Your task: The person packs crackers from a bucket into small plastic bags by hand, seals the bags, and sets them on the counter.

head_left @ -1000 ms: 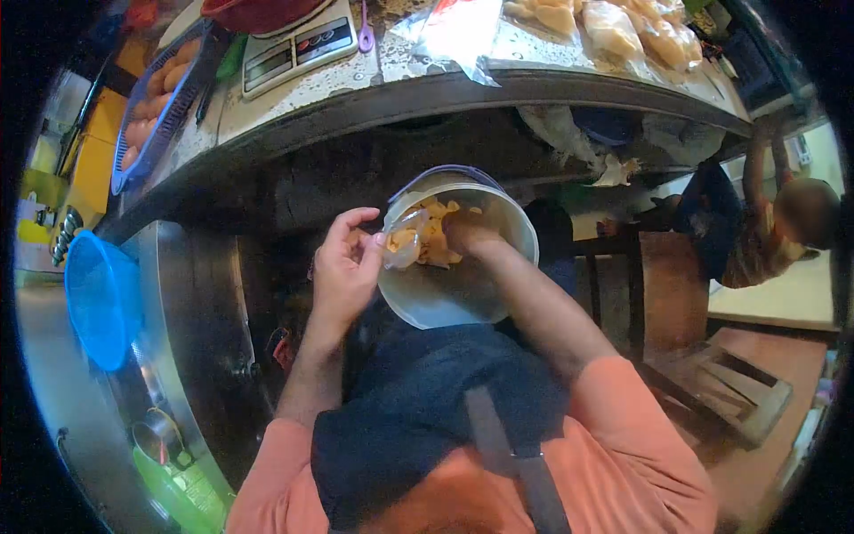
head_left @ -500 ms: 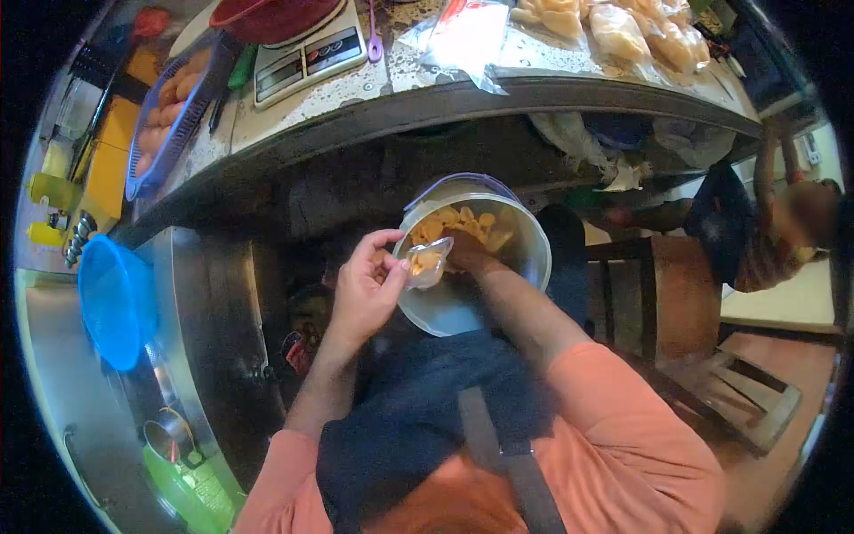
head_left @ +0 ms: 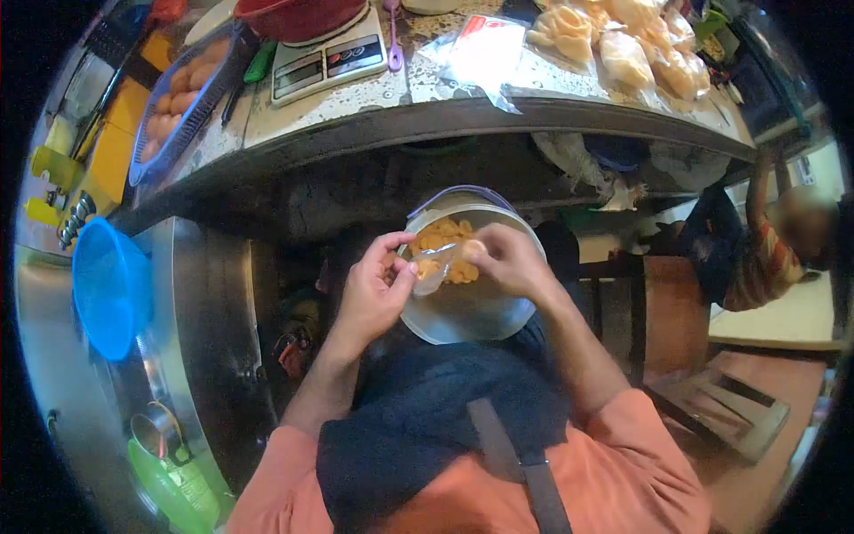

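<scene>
In my left hand (head_left: 381,280) I pinch a small clear plastic bag (head_left: 432,278) with some yellow-orange pieces inside. My right hand (head_left: 507,261) is closed at the bag's mouth, its fingertips beside the plastic; what lies between them is too small to make out. Both hands are over a pale bucket (head_left: 463,319) standing in front of me, its bluish handle (head_left: 463,189) resting at the far rim. Small round yellow-orange pieces (head_left: 449,233) lie in the bucket, partly hidden by my hands and the bag.
A counter holds a kitchen scale (head_left: 327,64) under a red bowl (head_left: 302,20), a basket of eggs (head_left: 182,98), plastic packaging (head_left: 485,53) and filled clear bags (head_left: 627,58). At left are a blue basin (head_left: 111,289) and green tub (head_left: 173,485). Another person (head_left: 756,258) is at right beside a wooden stool (head_left: 721,409).
My right hand has come up out of the bucket to the bag's mouth. The left hand still holds the bag in nearly the same place. My view has shifted slightly.
</scene>
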Tool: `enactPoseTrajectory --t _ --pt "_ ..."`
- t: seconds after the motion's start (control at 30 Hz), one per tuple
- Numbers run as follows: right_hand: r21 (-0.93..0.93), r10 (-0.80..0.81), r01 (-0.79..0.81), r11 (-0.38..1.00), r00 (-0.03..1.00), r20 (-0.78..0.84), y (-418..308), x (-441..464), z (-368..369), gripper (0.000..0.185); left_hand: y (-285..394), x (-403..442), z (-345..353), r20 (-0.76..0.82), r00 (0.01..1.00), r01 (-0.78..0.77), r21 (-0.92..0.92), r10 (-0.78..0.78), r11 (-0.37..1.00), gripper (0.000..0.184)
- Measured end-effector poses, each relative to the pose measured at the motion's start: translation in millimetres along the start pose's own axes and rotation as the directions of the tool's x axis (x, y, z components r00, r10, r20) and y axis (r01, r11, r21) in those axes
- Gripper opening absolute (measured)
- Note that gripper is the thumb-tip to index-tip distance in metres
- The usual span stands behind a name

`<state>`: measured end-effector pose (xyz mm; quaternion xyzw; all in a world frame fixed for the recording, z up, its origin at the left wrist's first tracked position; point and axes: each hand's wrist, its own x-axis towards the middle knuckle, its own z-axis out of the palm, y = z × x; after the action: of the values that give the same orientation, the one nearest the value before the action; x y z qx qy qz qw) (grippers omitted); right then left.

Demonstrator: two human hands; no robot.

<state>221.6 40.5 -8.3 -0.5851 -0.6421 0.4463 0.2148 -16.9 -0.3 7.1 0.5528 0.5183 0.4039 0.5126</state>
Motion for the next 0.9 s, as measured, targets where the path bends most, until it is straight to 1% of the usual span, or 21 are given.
enactPoseTrajectory --t 0.03,0.07,0.1,0.17,0.2,0.23,0.27,0.33,0.37,0.47,0.57,0.67,0.7,0.8,0.83,0.9 --pt "0.219 -0.023 0.031 0.975 0.999 -0.039 -9 -16 -7 0.027 4 1 -1 0.023 1.000 0.007 0.019 -0.007 1.000 0.036" --pt "0.428 -0.033 0.065 0.901 0.996 -0.082 -16 -32 -11 0.025 7 1 -1 0.048 0.999 0.015 0.040 -0.017 0.999 0.037" --pt "0.617 -0.034 0.105 0.780 0.991 -0.126 -22 -39 -14 0.022 8 3 0 0.050 0.999 0.011 0.035 -0.013 0.999 0.037" --pt "0.460 -0.229 0.290 0.839 0.956 -0.185 -33 -39 -9 0.019 10 4 3 0.057 0.998 0.006 0.029 -0.008 1.000 0.037" --pt "0.371 -0.330 0.386 0.845 0.921 -0.207 -40 -36 -8 0.017 14 5 4 0.057 0.998 -0.004 0.043 0.002 0.999 0.037" --pt "0.165 -0.407 0.422 0.891 0.906 -0.117 -49 -31 -10 0.017 20 4 6 0.058 0.998 -0.014 0.058 0.010 0.998 0.037" --pt "0.019 -0.472 0.477 0.879 0.875 -0.104 -50 -28 -7 0.017 24 4 6 0.056 0.998 -0.020 0.074 0.016 0.997 0.037" --pt "-0.264 -0.598 0.568 0.779 0.800 -0.043 -49 -18 3 0.018 22 3 4 0.025 0.999 -0.045 0.079 0.043 0.996 0.037" --pt "-0.274 -0.618 0.578 0.768 0.782 -0.084 -44 -15 11 0.021 21 2 3 0.011 0.999 -0.054 0.079 0.053 0.995 0.037" --pt "-0.357 -0.521 0.498 0.790 0.853 0.036 -48 -16 6 0.031 22 3 -1 0.016 0.999 -0.051 0.080 0.050 0.995 0.037" --pt "-0.427 -0.548 0.532 0.731 0.831 0.098 -52 -17 -15 0.030 23 7 -5 0.023 0.999 -0.034 0.053 0.033 0.998 0.038" --pt "-0.513 -0.521 0.583 0.630 0.807 0.278 -63 -12 -37 0.021 21 15 -9 0.043 0.994 -0.095 -0.075 0.099 0.993 0.039" --pt "-0.496 -0.588 0.619 0.609 0.772 0.242 -68 -12 -38 0.019 26 17 -13 0.116 0.992 -0.031 -0.176 0.052 0.984 0.042" --pt "-0.349 -0.810 0.791 0.503 0.572 0.131 -96 -9 -46 0.015 28 32 -13 0.094 0.965 -0.196 -0.360 0.245 0.912 0.049" --pt "-0.327 -0.840 0.814 0.480 0.534 0.096 -107 -6 -49 0.015 25 40 -15 0.187 0.937 -0.182 -0.464 0.296 0.867 0.068" --pt "-0.287 -0.891 0.856 0.430 0.454 0.021 -124 2 -55 0.014 25 49 -2 0.250 0.895 -0.181 -0.555 0.370 0.812 0.082"
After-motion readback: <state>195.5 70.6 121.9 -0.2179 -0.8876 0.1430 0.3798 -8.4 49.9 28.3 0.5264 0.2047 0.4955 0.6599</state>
